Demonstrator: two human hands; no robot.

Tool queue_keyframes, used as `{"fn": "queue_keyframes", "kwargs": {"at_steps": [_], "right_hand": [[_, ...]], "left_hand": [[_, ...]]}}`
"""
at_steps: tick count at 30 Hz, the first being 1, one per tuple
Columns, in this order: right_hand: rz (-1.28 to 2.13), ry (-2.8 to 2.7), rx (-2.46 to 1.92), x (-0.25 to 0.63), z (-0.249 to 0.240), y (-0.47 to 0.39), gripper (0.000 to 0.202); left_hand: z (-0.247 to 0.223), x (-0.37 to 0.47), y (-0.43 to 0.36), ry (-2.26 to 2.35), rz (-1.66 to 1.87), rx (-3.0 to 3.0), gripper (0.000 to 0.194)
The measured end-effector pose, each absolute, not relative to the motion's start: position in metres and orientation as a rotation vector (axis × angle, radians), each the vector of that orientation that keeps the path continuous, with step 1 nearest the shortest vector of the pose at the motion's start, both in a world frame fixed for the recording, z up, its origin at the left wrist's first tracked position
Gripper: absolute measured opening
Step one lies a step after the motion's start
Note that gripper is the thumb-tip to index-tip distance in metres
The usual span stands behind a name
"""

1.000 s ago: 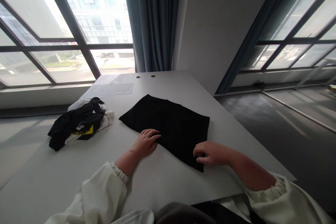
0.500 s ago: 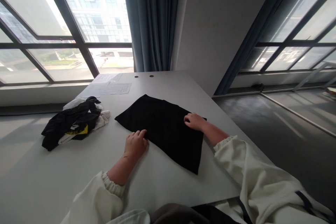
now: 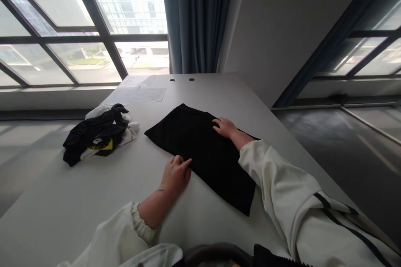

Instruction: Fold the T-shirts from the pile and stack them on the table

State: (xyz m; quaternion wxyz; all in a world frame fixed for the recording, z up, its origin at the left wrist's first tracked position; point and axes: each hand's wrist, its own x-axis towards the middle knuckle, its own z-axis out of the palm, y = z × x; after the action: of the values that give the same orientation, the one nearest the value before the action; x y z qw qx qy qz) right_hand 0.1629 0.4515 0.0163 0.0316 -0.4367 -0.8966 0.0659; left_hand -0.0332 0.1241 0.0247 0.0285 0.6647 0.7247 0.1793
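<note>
A black cloth (image 3: 200, 146), spread flat, lies slantwise on the white table (image 3: 103, 192). At its near left edge is my left hand (image 3: 177, 174), with fingers curled and the fingertips on the edge; whether they pinch the fabric is hard to tell. My right hand (image 3: 224, 127) rests on the cloth near its far right edge, its fingers apart and slightly bent, holding nothing. The right sleeve covers part of the cloth's right side.
A heap of black, white and yellow clothes (image 3: 100, 135) sits on the table's left side. Paper sheets (image 3: 148, 94) lie at the far left. Two round holes are near the far edge, before a blue curtain (image 3: 197, 21).
The view has shifted, so the scene sits differently. My right hand has moved farther in over the cloth, away from its right corner. My left hand has slid a little along the near edge.
</note>
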Motion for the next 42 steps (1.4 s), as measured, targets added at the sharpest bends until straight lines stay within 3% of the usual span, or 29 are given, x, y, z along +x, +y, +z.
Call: {"fn": "queue_keyframes", "kwargs": {"at_steps": [6, 10, 15, 20, 24, 27, 32, 38, 42], "right_hand": [[0.082, -2.770, -1.362, 0.171, 0.000, 0.447, 0.060], [0.068, -2.790, -1.390, 0.169, 0.001, 0.448, 0.065], [0.067, -2.760, -1.397, 0.170, 0.003, 0.446, 0.064], [0.080, -2.758, -1.397, 0.169, 0.003, 0.447, 0.063], [0.104, -2.760, -1.452, 0.161, 0.009, 0.450, 0.062], [0.048, -2.742, -1.416, 0.146, 0.016, 0.450, 0.057], [0.045, -2.727, -1.352, 0.101, 0.031, 0.452, 0.047], [0.024, -2.765, -1.244, 0.032, 0.048, 0.470, 0.067], [-0.053, -2.858, -0.880, -0.012, 0.056, 0.482, 0.081]], "left_hand": [[0.037, -0.054, 0.122, 2.231, 0.522, 2.027, 0.031], [0.041, -0.102, 0.141, 2.465, 0.525, 1.791, 0.036], [0.040, -0.173, 0.179, 2.940, 0.490, 1.273, 0.063], [0.037, -0.197, 0.203, 2.897, 0.417, 1.263, 0.067], [0.038, -0.199, 0.215, 2.804, 0.422, 1.218, 0.049], [0.040, -0.203, 0.221, 2.784, 0.549, 1.205, 0.038], [0.043, -0.204, 0.223, 2.746, 0.810, 1.146, 0.035], [0.050, -0.171, 0.218, 2.531, 1.058, 1.447, 0.030], [0.054, -0.138, 0.214, 2.259, 0.920, 1.862, 0.036]]}}
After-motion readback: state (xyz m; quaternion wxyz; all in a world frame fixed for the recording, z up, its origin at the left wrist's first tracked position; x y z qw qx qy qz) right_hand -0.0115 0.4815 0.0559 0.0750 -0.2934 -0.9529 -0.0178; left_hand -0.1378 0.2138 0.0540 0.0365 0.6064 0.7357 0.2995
